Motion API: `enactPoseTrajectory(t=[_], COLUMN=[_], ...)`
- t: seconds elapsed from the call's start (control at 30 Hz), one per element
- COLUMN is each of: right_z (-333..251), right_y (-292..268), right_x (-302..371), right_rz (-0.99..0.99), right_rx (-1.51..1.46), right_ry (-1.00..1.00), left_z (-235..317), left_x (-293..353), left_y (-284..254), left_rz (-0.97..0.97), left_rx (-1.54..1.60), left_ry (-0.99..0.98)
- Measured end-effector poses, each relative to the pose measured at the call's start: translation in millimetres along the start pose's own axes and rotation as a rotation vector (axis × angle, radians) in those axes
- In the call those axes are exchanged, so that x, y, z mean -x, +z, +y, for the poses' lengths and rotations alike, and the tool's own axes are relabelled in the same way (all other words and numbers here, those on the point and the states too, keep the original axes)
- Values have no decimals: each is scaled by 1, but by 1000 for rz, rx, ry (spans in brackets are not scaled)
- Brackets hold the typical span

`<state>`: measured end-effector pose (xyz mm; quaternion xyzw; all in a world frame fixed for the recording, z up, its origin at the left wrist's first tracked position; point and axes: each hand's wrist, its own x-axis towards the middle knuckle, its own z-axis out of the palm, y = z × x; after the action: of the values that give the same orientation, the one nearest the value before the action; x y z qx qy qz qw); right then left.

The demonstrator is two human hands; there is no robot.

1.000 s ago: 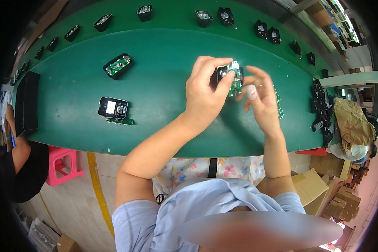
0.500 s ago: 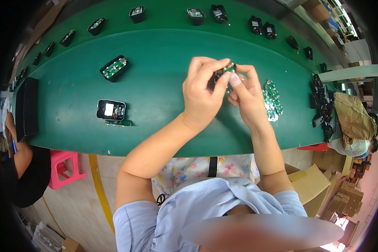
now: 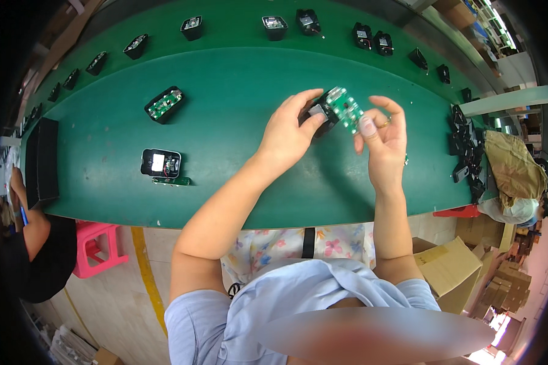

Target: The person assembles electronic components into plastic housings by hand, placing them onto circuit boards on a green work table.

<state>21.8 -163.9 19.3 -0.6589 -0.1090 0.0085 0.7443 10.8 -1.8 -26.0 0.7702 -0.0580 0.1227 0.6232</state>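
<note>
My left hand [image 3: 292, 125] is closed around a small black plastic housing [image 3: 326, 120] with a pale label inside. Between the thumb and fingers of my right hand [image 3: 380, 129] is a green circuit board [image 3: 345, 108] with small components on it. The board is tilted, its left edge close against the housing; whether a wire joins them I cannot tell. To the left on the green table lie a black housing with a board set in it [image 3: 165, 104] and an open housing with a white label [image 3: 161, 163]. A loose circuit board [image 3: 172, 181] lies just below that open one.
A row of black housings [image 3: 275, 27] stands along the far green strip. Black parts [image 3: 461, 146] are heaped at the right end, near a brown cloth [image 3: 510, 164]. A long black box [image 3: 41, 161] stands at the left edge, by another person's arm [image 3: 33, 225].
My right hand has drawn right with the circuit board, opening the board away from the housing. The left hand stays on the housing. Housings on the far strip have shifted slightly left.
</note>
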Motion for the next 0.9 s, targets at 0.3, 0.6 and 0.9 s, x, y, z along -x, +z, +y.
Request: enactPoseTrajectory(t=[0.3,0.6,0.9], right_z=[1,4,9], right_y=[0,-5,-2], right_x=[10,5,-9], right_rz=[-319,-294,-283], right_rx=[496,726,402], right_ry=[-186,-453,-458], left_z=[17,25,22], left_x=[-4,-2,0], left_y=[-7,-8,0], left_rz=[-186,-112,60], left_rx=[690,699,703], left_ry=[-533,-529,-347])
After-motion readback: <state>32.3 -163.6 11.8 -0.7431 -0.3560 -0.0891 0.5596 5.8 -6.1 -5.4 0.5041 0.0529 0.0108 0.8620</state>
